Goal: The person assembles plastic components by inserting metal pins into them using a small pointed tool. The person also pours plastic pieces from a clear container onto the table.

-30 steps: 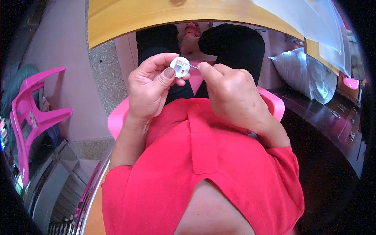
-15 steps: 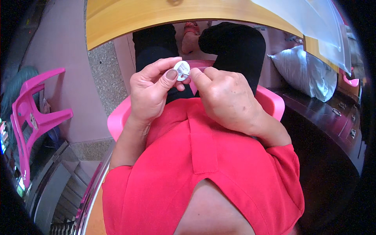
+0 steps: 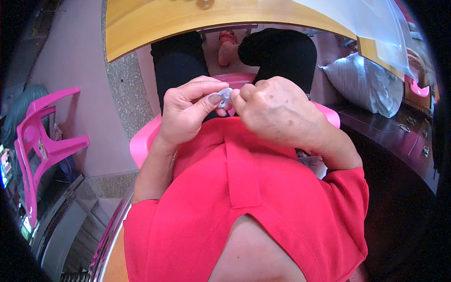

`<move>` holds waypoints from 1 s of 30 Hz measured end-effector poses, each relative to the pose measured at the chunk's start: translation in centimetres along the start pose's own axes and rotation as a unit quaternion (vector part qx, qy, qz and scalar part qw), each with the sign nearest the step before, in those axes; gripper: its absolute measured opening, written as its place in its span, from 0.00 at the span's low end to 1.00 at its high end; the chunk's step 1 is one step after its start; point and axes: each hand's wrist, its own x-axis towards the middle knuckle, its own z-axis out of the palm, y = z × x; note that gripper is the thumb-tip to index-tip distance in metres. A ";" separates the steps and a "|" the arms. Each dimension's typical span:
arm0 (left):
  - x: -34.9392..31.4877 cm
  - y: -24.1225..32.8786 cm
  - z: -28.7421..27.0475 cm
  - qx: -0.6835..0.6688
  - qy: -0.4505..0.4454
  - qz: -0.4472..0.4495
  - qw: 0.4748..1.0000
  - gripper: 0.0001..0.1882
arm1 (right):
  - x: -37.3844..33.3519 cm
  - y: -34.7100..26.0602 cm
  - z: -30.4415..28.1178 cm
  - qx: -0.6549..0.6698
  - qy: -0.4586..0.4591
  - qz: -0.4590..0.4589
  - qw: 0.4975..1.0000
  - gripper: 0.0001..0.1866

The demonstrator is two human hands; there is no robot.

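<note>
In front of my red top, my left hand (image 3: 187, 112) pinches a small round white plastic piece (image 3: 226, 93) between thumb and fingers. The piece is tilted, so only part of its face shows. My right hand (image 3: 280, 113) is closed, knuckles up, with its thumb and forefinger right at the piece's right edge. A thin grey sliver shows between those fingertips and the white piece; its kind I cannot make out. Both hands are held above my lap.
Ahead is the curved edge of a wooden table (image 3: 225, 18), with clear plastic sheeting (image 3: 383, 40) at its right. A pink plastic chair (image 3: 47, 145) lies on the left. I sit on a pink seat (image 3: 143, 145). A stuffed white sack (image 3: 366, 84) rests at right by dark drawers (image 3: 394, 136).
The white piece has tilted, showing less of its face. My right hand has rolled and shifted slightly right. The left hand has shifted slightly and keeps its pinch.
</note>
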 end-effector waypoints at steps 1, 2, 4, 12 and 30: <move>0.0 -0.1 0.0 -0.020 -0.009 -0.019 1.000 0.09 | -0.2 0.0 -0.1 0.016 0.009 0.001 1.000 0.11; -0.1 -0.3 0.0 -0.039 -0.018 -0.038 0.998 0.09 | -0.3 -0.2 -0.2 0.013 0.011 0.002 1.000 0.11; -0.1 -0.4 0.0 -0.042 -0.019 -0.053 0.998 0.09 | -0.7 -0.6 -0.3 -0.031 -0.072 0.017 0.997 0.09; 0.2 -0.4 -0.5 -0.205 0.041 -0.079 0.975 0.13 | -1.9 -2.1 0.5 0.033 0.080 0.154 0.984 0.13; 0.5 -0.4 0.8 -0.174 0.069 -0.019 0.982 0.13 | -0.1 -1.7 0.9 0.055 0.055 0.194 0.978 0.08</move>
